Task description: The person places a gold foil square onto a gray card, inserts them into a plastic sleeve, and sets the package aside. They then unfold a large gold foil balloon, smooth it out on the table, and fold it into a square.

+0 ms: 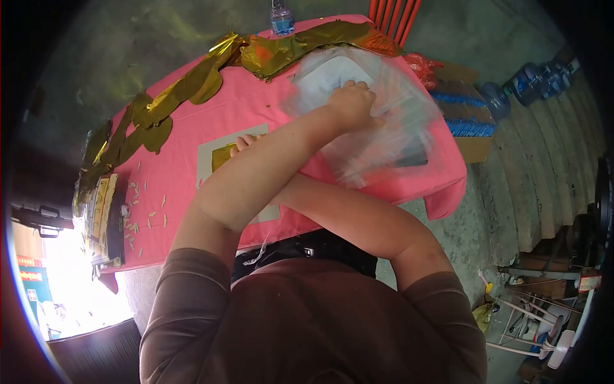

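Observation:
My forearms cross over the pink-covered table (288, 118). My left hand (352, 107) reaches to the far right, its fingers curled closed on clear plastic bags (384, 137) that are smeared by motion. Under the bags shows a whitish sheet (332, 73). My right hand (245, 142) lies beneath the left forearm. Its fingertips stretch out over a pale grey card (204, 160) with a gold foil piece (221, 155) on it. The left forearm hides the rest of that hand and much of the card.
Gold foil balloons (275, 54) run along the far and left edges. A water bottle (282, 19) stands at the back. Small pale scraps (150, 214) lie at left beside stacked packets (102, 217). To the right are a cardboard box (470, 150), large water jugs (531, 83) and steps (524, 173).

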`<state>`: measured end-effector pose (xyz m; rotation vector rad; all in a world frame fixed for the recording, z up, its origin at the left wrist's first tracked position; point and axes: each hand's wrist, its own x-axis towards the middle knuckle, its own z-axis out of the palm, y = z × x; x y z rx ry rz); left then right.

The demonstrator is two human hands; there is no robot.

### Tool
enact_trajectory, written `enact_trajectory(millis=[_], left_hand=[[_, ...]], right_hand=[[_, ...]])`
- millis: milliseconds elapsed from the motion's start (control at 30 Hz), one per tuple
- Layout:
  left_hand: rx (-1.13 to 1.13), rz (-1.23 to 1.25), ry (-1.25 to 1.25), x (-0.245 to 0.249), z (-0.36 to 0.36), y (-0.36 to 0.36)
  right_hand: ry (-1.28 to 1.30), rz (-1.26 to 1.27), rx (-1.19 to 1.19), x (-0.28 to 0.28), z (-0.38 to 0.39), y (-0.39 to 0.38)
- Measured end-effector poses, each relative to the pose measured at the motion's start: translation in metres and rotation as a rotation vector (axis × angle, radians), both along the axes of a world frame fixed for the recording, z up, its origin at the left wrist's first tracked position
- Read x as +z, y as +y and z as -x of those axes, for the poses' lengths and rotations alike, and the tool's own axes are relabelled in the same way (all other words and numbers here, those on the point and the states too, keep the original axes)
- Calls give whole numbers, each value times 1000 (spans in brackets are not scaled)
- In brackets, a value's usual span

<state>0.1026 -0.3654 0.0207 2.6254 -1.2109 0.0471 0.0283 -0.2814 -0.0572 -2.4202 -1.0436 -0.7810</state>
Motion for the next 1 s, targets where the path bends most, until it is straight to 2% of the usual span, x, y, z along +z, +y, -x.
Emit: enact_trajectory(millis=[100, 233, 300, 400, 533, 600, 733, 800, 833, 900, 933, 1000], left_hand=[[-29, 27, -22, -6, -4, 0], [-95, 71, -53, -14, -4, 8], [-252, 149, -74, -15, -5, 15], [-277, 219, -103, -15, 5, 30], [-292, 268, -166, -11, 22, 40], [-248, 172, -84, -7, 24, 41], [-143, 231, -71, 0, 18, 38], [-112, 489, 37, 1, 11, 38], [-113, 490, 36, 0, 8, 38], [-60, 490, 162, 5, 6, 40], [-60, 491, 161, 7, 6, 41], [-42, 470, 221, 9, 5, 43]], right_hand=[[85, 82, 4, 3, 0, -3], [25, 15, 15, -3, -1, -1], [129, 61, 55, 3, -2, -1], [41, -38, 42, -4, -2, 2], [34, -19, 49, 9, 0, -6], [109, 11, 76, 15, 4, -8], [57, -1, 62, 10, 1, -5], [352, 46, 163, 32, 6, -11], [351, 47, 162, 31, 7, -12], [170, -59, 158, 26, 9, -12], [169, -58, 158, 21, 9, -11], [13, -171, 175, 17, 9, -9]])
